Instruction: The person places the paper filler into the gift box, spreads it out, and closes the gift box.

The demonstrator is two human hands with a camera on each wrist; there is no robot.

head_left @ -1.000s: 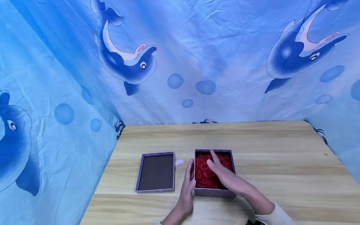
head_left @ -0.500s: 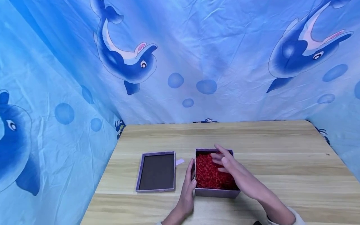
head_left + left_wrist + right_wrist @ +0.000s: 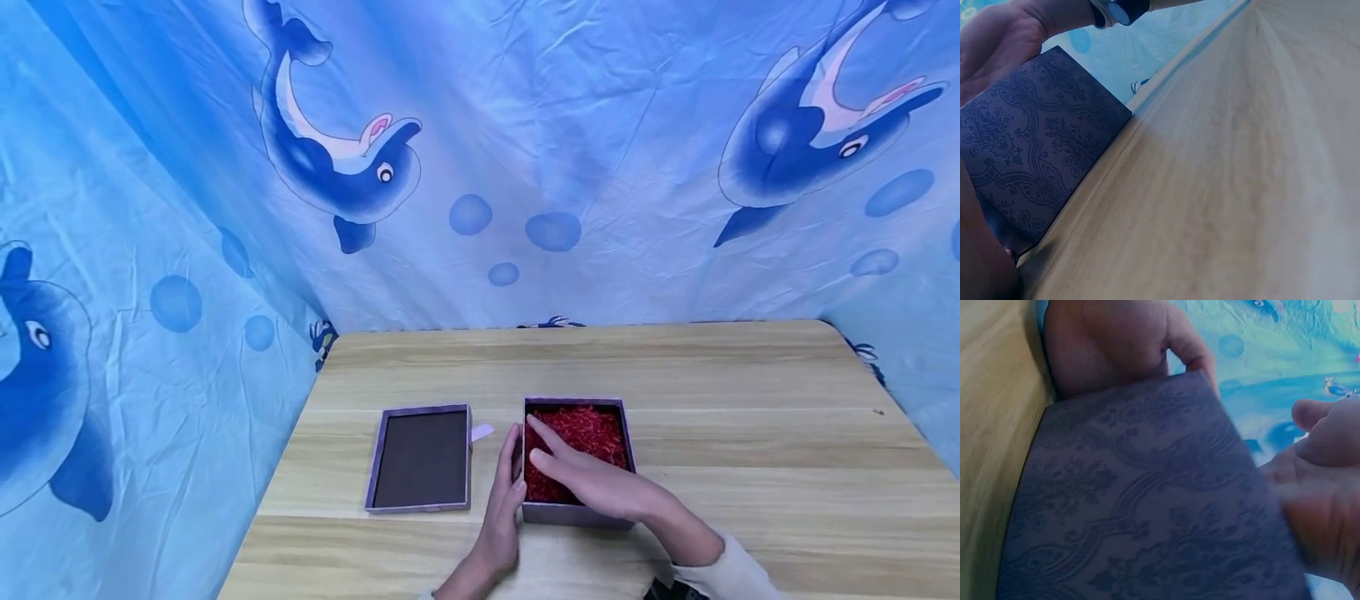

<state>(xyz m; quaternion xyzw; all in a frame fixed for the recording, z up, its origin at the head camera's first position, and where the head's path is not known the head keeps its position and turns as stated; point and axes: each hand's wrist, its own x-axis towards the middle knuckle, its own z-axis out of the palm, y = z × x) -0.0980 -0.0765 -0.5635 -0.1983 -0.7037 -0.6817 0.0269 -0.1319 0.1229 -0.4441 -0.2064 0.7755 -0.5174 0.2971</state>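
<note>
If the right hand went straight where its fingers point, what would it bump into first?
Probably the open box, at its left wall near the far corner; depth is unclear, so the right hand might pass over it.

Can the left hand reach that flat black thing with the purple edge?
Probably yes. The left hand rests against the left of the box, and only tabletop and a pale tab show between it and the shallow tray.

That box [image 3: 1041, 150] is dusky purple, scrolled with flowers, its shreds [image 3: 588, 429] deep red; the lid [image 3: 423, 458] purple-edged, black inside; the table [image 3: 750, 450] pale streaked wood; the curtain [image 3: 480, 108] blue, dolphin-and-bubble printed.
</note>
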